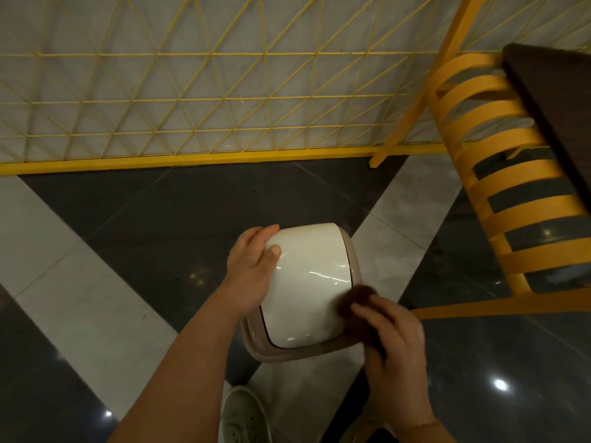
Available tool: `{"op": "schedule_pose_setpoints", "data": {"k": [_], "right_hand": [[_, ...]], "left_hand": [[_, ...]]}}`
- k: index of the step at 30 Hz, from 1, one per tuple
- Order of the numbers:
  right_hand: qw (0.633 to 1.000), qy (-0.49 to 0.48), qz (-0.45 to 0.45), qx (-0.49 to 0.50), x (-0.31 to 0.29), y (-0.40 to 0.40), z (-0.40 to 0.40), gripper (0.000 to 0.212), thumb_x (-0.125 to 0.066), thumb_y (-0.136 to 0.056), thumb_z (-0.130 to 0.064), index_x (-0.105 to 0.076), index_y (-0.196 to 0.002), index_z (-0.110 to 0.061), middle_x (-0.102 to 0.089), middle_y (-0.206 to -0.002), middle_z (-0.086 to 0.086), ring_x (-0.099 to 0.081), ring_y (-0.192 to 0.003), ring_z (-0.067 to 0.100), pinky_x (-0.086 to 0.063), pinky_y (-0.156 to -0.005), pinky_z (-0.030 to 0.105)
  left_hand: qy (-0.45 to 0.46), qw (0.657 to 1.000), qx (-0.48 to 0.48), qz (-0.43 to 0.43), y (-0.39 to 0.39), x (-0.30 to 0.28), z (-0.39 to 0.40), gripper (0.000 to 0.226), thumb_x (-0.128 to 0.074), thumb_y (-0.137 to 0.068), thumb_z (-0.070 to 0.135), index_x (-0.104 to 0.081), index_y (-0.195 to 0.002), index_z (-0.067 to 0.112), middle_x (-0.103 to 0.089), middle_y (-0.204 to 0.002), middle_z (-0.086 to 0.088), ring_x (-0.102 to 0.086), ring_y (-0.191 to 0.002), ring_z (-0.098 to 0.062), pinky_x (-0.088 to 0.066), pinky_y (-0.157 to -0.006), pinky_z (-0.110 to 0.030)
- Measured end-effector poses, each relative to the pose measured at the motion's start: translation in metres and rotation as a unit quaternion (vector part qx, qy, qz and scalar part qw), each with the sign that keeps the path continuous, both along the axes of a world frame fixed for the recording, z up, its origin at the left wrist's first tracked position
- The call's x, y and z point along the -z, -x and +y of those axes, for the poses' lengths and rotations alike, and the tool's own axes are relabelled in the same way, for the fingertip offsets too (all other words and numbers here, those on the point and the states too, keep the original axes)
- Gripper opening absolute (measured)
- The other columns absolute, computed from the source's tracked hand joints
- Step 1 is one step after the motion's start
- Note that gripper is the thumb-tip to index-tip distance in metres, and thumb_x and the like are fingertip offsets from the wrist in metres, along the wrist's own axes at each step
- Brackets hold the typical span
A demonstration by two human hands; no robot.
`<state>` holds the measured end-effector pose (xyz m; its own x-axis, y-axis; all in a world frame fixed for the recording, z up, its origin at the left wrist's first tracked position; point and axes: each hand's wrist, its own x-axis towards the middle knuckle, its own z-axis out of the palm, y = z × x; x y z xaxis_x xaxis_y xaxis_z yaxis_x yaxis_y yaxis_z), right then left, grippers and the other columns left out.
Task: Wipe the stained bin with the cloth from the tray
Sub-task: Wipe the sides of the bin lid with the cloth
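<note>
A small bin (307,282) with a glossy white swing lid and a beige rim stands on the floor below me. My left hand (252,266) rests flat against the lid's left side, thumb on top. My right hand (393,340) grips a dark brown cloth (351,302), blurred with motion, against the lid's lower right edge. No stain shows on the lid from here. No tray is in view.
A yellow slatted chair (499,174) stands to the right, tucked under a dark table (556,107). A yellow wire-mesh partition (192,100) runs along the back. The floor (160,225) is glossy dark and light tile. My white shoe (243,417) is just below the bin.
</note>
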<state>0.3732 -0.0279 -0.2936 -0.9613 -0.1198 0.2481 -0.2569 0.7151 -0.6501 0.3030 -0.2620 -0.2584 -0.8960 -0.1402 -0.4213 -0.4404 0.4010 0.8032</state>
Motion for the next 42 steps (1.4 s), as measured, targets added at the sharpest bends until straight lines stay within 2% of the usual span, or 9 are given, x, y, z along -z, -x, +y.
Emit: {"op": "schedule_pose_setpoints", "data": {"k": [7, 13, 18, 25, 30, 34, 37, 40, 42], "right_hand": [[0.984, 0.097, -0.098, 0.109, 0.002, 0.027, -0.037, 0.053, -0.061, -0.083, 0.005, -0.056, -0.125, -0.028, -0.038, -0.143, -0.002, -0.033, -0.134, 0.015, -0.029, -0.111, 0.032], [0.973, 0.138, -0.116, 0.141, -0.021, 0.096, -0.031, 0.040, -0.055, -0.094, -0.008, -0.057, -0.127, -0.029, -0.046, -0.136, -0.006, -0.041, -0.127, 0.011, -0.038, -0.110, 0.036], [0.927, 0.261, -0.080, 0.257, -0.042, 0.076, -0.035, 0.040, -0.053, -0.095, -0.012, -0.052, -0.131, -0.031, -0.039, -0.138, -0.009, -0.040, -0.129, 0.006, -0.038, -0.101, 0.018], [0.991, 0.103, -0.072, -0.041, -0.019, 0.029, -0.085, 0.052, -0.043, -0.087, -0.018, -0.048, -0.137, -0.028, -0.039, -0.145, -0.005, -0.029, -0.135, 0.003, -0.020, -0.113, 0.014], [0.972, 0.137, -0.137, 0.137, 0.019, 0.029, -0.030, 0.054, -0.059, -0.088, -0.005, -0.051, -0.128, -0.040, -0.045, -0.139, -0.006, -0.039, -0.131, 0.010, -0.037, -0.111, 0.040], [0.970, 0.134, -0.128, 0.161, 0.007, 0.027, -0.045, 0.055, -0.060, -0.087, -0.002, -0.052, -0.129, -0.037, -0.044, -0.140, -0.008, -0.037, -0.131, 0.008, -0.034, -0.113, 0.036], [0.997, 0.042, -0.046, -0.040, -0.012, 0.027, -0.078, 0.056, -0.066, -0.078, -0.003, -0.056, -0.126, -0.032, -0.048, -0.138, -0.003, -0.040, -0.129, 0.016, -0.031, -0.111, 0.032], [0.990, -0.027, 0.022, -0.138, -0.027, 0.058, -0.089, 0.041, -0.072, -0.079, -0.017, -0.063, -0.118, -0.024, -0.057, -0.129, 0.003, -0.049, -0.120, 0.020, -0.042, -0.104, 0.034], [0.996, 0.015, 0.028, -0.083, -0.029, 0.081, -0.082, 0.035, -0.057, -0.082, -0.016, -0.067, -0.116, -0.020, -0.060, -0.125, 0.006, -0.049, -0.116, 0.019, -0.039, -0.103, 0.032]], "left_hand": [[-0.057, 0.995, -0.066, -0.052, -0.003, -0.013, 0.003, 0.043, -0.032, -0.103, 0.031, -0.036, -0.145, 0.040, -0.024, -0.150, 0.011, -0.031, -0.135, -0.014, -0.023, -0.115, -0.036], [0.212, 0.974, 0.003, -0.075, -0.008, -0.025, 0.012, 0.051, -0.048, -0.093, 0.036, -0.035, -0.142, 0.035, -0.034, -0.147, 0.001, -0.030, -0.139, -0.024, -0.006, -0.120, -0.052], [0.149, 0.986, 0.062, 0.032, 0.000, -0.017, 0.034, 0.061, -0.032, -0.099, 0.022, -0.010, -0.154, 0.036, -0.003, -0.164, 0.009, 0.001, -0.150, -0.011, 0.006, -0.120, -0.039], [0.026, 0.999, -0.031, -0.036, 0.006, -0.023, 0.039, 0.045, -0.024, -0.105, 0.042, -0.019, -0.150, 0.045, -0.016, -0.161, 0.014, -0.012, -0.149, -0.013, -0.003, -0.122, -0.046], [-0.065, 0.992, -0.090, -0.067, 0.007, -0.050, 0.042, 0.048, -0.027, -0.105, 0.044, -0.019, -0.152, 0.039, -0.023, -0.154, 0.011, -0.023, -0.143, -0.016, -0.014, -0.119, -0.042], [-0.095, 0.977, -0.176, -0.070, 0.012, -0.061, 0.047, 0.063, -0.040, -0.101, 0.047, 0.002, -0.149, 0.048, -0.027, -0.151, 0.010, -0.031, -0.133, -0.012, -0.026, -0.111, -0.040], [-0.188, 0.956, -0.202, -0.102, 0.010, -0.052, 0.040, 0.028, -0.022, -0.097, 0.064, -0.026, -0.125, 0.064, -0.032, -0.148, 0.010, -0.036, -0.125, -0.012, -0.025, -0.114, -0.047], [-0.306, 0.925, -0.182, -0.132, 0.009, -0.040, 0.030, 0.085, -0.003, -0.081, 0.083, -0.050, -0.138, 0.043, -0.047, -0.142, 0.001, -0.048, -0.120, -0.023, -0.030, -0.105, -0.047], [-0.284, 0.937, -0.163, -0.119, 0.008, -0.034, 0.032, 0.086, -0.002, -0.082, 0.081, -0.046, -0.143, 0.039, -0.044, -0.148, 0.008, -0.040, -0.135, -0.019, -0.029, -0.102, -0.039]]}}
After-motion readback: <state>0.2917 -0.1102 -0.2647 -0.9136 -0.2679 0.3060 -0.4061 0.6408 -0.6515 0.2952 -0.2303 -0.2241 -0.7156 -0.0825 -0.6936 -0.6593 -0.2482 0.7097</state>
